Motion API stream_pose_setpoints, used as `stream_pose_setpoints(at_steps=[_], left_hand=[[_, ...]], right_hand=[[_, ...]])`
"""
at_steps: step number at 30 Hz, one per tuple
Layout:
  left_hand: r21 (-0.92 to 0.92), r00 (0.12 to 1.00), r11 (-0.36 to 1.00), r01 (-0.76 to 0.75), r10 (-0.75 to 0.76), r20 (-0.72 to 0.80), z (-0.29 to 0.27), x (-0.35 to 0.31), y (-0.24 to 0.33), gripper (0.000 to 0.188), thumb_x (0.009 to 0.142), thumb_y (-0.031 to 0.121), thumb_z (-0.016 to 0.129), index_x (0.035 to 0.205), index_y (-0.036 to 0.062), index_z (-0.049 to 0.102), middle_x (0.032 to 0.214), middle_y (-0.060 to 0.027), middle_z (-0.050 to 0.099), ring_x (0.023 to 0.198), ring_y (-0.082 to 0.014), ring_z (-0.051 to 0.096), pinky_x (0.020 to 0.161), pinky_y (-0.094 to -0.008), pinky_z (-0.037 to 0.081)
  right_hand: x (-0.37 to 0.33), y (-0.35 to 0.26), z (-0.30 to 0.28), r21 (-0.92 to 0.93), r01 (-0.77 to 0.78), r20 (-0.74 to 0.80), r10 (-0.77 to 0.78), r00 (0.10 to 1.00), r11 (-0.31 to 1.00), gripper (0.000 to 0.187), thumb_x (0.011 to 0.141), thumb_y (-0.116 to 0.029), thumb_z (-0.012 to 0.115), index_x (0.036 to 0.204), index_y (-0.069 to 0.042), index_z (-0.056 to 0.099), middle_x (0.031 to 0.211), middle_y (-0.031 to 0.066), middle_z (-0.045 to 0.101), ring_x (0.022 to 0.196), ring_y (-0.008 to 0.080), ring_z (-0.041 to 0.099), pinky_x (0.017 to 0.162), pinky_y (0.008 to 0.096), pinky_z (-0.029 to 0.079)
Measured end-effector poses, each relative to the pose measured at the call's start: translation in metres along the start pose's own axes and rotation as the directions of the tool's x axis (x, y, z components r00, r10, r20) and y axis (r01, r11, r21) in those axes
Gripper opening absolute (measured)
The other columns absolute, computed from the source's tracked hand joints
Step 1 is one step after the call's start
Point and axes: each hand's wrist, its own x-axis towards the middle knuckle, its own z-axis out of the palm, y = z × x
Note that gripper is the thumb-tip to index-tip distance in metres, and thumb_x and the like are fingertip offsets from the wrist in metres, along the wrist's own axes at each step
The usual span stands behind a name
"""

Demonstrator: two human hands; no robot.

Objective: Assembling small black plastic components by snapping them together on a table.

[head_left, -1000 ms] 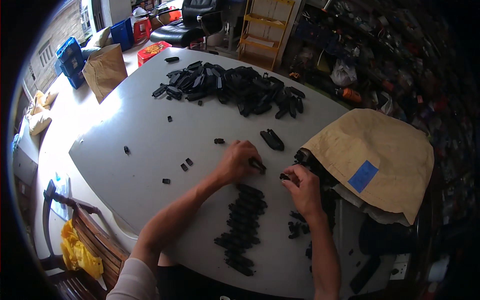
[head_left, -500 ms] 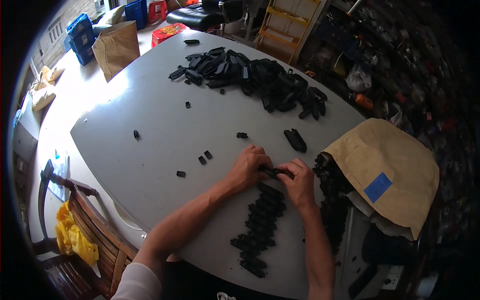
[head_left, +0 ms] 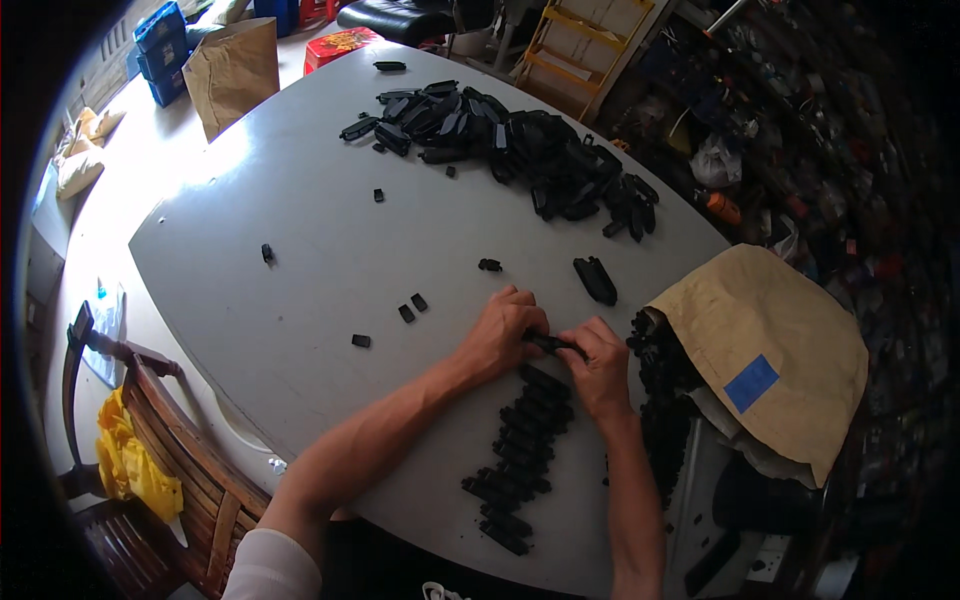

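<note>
Between my two hands is a small elongated black plastic part (head_left: pixel 550 343). My left hand (head_left: pixel 507 327) pinches its left end, and the fingers of my right hand (head_left: pixel 600 358) close on its right end. Fingers cover much of it, so its details cannot be made out. Just below, a staggered row of similar black parts (head_left: pixel 522 430) runs toward the table's near edge. Beyond my hands lie a pair of longer black pieces (head_left: pixel 595 281) side by side and a small black piece (head_left: pixel 490 265).
A large heap of black parts (head_left: pixel 520 145) covers the table's (head_left: pixel 300 230) far side. To the right, an open brown paper bag (head_left: pixel 790 330) spills small black pieces (head_left: pixel 660 400). Several small black blocks (head_left: pixel 361 341) lie scattered on the left. A wooden chair (head_left: pixel 190 460) stands at the lower left.
The whole view has shifted slightly. Both hands keep hold of the black part in nearly the same place, and a little more of it shows between the fingers.
</note>
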Motion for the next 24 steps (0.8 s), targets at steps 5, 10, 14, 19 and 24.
stream_pose_setpoints(at_steps=[5, 10, 14, 19, 24], left_hand=[[0.015, 1.0, 1.0, -0.009, 0.009, 0.013, 0.002, 0.001, 0.0, 0.027, 0.056, 0.008, 0.076, 0.08, 0.0077, 0.064, 0.082, -0.0057, 0.055, 0.083, -0.0252, 0.049, 0.078, -0.0353, 0.04], [-0.005, 1.0, 1.0, -0.019, 0.019, -0.003, 0.006, 0.0, -0.002, 0.027, 0.052, 0.005, 0.076, 0.077, 0.0072, 0.065, 0.079, -0.0073, 0.055, 0.082, -0.0269, 0.05, 0.078, -0.0367, 0.04], [0.017, 1.0, 1.0, -0.015, 0.014, 0.016, 0.004, -0.003, -0.004, 0.028, 0.052, 0.005, 0.076, 0.077, 0.0069, 0.066, 0.08, -0.0074, 0.055, 0.084, -0.0276, 0.05, 0.079, -0.0373, 0.04], [0.007, 0.999, 0.999, -0.048, 0.047, 0.019, 0.009, 0.001, -0.001, 0.027, 0.052, 0.005, 0.076, 0.077, 0.0063, 0.065, 0.081, -0.0081, 0.055, 0.085, -0.0287, 0.05, 0.078, -0.0379, 0.04], [0.017, 0.998, 0.998, -0.061, 0.061, -0.025, 0.009, 0.0, -0.011, 0.031, 0.051, 0.008, 0.077, 0.08, 0.0061, 0.064, 0.082, -0.0079, 0.055, 0.084, -0.028, 0.05, 0.079, -0.0369, 0.041]], right_hand=[[0.007, 0.0, -0.005, -0.309, 0.247, 0.164, -0.205, 0.965, 0.918, 0.01, 0.071, 0.004, 0.066, 0.079, 0.003, 0.06, 0.077, 0.0127, 0.054, 0.07, 0.0303, 0.056, 0.064, 0.0366, 0.046], [0.009, 0.001, -0.013, -0.173, 0.017, 0.247, 0.027, 0.969, 0.985, 0.009, 0.073, 0.001, 0.065, 0.078, 0.003, 0.058, 0.075, 0.0149, 0.053, 0.071, 0.0331, 0.055, 0.064, 0.0389, 0.044], [0.017, -0.005, -0.014, -0.259, -0.058, 0.417, 0.166, 0.894, 0.964, 0.007, 0.078, -0.003, 0.062, 0.081, 0.001, 0.056, 0.083, 0.0175, 0.055, 0.082, 0.0387, 0.055, 0.07, 0.0449, 0.045], [0.014, -0.009, -0.011, -0.371, 0.038, 0.377, 0.113, 0.919, 0.928, 0.006, 0.079, -0.005, 0.061, 0.084, -0.002, 0.059, 0.083, 0.0166, 0.057, 0.082, 0.0357, 0.058, 0.072, 0.0434, 0.047], [0.012, -0.013, -0.003, -0.507, 0.157, 0.287, -0.006, 0.958, 0.848, 0.006, 0.079, -0.005, 0.059, 0.085, -0.005, 0.061, 0.083, 0.0132, 0.059, 0.08, 0.0335, 0.059, 0.073, 0.0423, 0.049]])
